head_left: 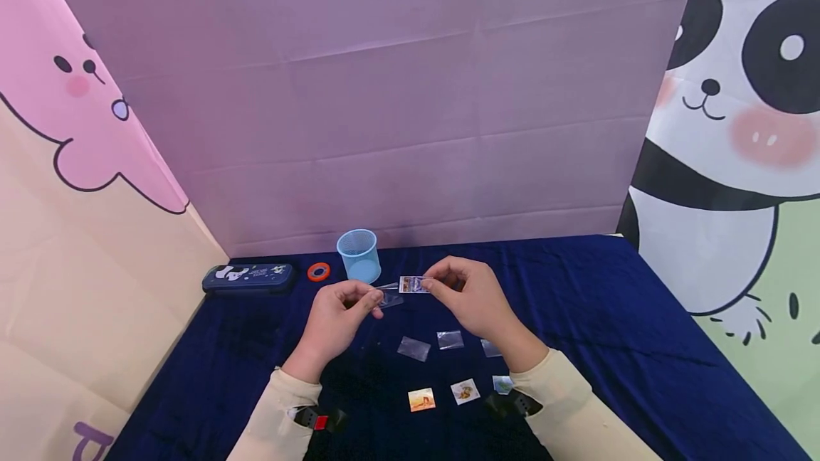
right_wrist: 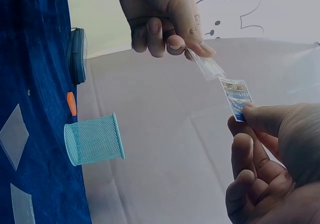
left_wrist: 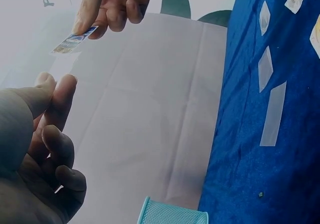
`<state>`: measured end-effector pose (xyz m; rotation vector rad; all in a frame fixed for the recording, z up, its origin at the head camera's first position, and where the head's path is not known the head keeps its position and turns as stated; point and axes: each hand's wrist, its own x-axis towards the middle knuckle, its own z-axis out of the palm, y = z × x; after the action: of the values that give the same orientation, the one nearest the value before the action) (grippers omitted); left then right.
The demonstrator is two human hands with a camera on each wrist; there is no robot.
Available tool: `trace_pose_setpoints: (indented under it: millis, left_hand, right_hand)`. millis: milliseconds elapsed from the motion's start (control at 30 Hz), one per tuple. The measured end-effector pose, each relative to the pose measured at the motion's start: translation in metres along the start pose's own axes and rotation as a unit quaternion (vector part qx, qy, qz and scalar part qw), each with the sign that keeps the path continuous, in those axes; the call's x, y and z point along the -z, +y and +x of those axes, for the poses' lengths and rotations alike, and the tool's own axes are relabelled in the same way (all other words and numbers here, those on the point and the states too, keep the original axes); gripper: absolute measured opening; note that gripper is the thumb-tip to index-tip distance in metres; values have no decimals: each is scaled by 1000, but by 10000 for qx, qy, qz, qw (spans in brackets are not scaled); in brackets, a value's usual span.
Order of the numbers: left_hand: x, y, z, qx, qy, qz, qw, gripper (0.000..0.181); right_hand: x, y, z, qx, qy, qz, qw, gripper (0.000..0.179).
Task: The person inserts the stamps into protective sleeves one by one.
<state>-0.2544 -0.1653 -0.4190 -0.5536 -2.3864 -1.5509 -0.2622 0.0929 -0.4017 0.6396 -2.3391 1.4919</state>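
Pinched between the thumb and forefinger of my left hand is a small clear plastic sleeve. My right hand pinches a little picture card by one end, thumb on its printed face. Both are up in the air above the table, the card's free end close to the sleeve's end. Whether the card's tip is inside the sleeve, I cannot tell. On the cloth below lie more clear sleeves in a row. Nearer to me is a row of small picture cards; the right forearm partly covers the rightmost ones.
A light blue mesh cup stands at the back, just beyond the left hand. Left of it are an orange ring-shaped roll and a dark blue pencil case. Dark blue cloth covers the table; curtains stand behind.
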Motion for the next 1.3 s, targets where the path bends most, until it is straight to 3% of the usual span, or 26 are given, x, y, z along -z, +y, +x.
trace_pose_setpoints:
  millis: [667, 867, 1100, 1300]
  left_hand:
    - [-2, -3, 1, 124, 78, -12, 9999, 13]
    - [0, -6, 1, 48, -36, 34, 10000, 15]
    - [0, -6, 1, -100, -184, 98, 9997, 13]
    - [-1, -5, 0, 0, -493, -137, 9987, 13]
  right_hand:
    - [-5, 5, 0, -164, -370, -238, 9989, 12]
    - [-5, 6, 0, -203, -405, -293, 9985, 15]
    - [-5, 6, 1, -184, -479, -245, 9984, 4]
    - [-5, 5, 0, -197, -556, -222, 9980, 3]
